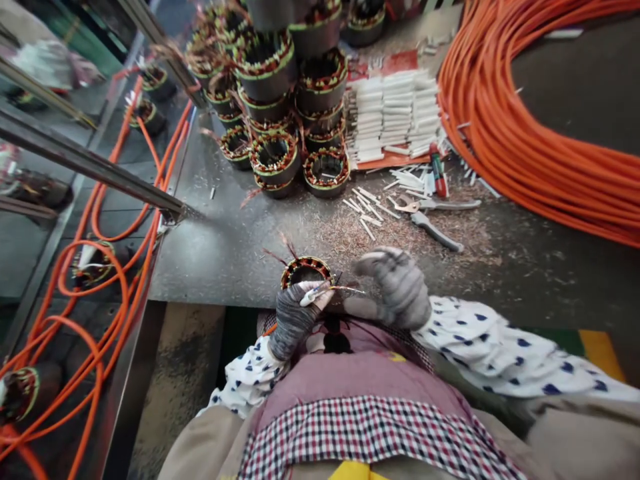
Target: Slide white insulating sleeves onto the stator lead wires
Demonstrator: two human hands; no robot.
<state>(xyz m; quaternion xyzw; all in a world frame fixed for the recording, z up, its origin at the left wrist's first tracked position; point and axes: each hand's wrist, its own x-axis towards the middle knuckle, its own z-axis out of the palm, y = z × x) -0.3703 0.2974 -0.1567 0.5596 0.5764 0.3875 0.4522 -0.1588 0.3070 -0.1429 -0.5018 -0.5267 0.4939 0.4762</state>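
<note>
A ring-shaped wound coil core (295, 275) with loose copper wires sits at the table's front edge. My left hand (299, 313), in a dark grey glove, is closed at its near side, pinching a white sleeve (310, 295) and wires whose bare ends point right. To the right of those ends is my right hand (400, 287), in a lighter grey glove. Its thumb and fingers are apart, and nothing shows between them. Pliers (435, 230) with grey handles lie on the table beyond my right hand.
Stacked coil cores (274, 157) stand at the back. White tubes (395, 113) lie bundled beside them, with loose ones nearer. A big orange cable coil (480, 100) fills the right back. Copper scraps (345, 233) cover the middle. A metal post (100, 167) rises at the left.
</note>
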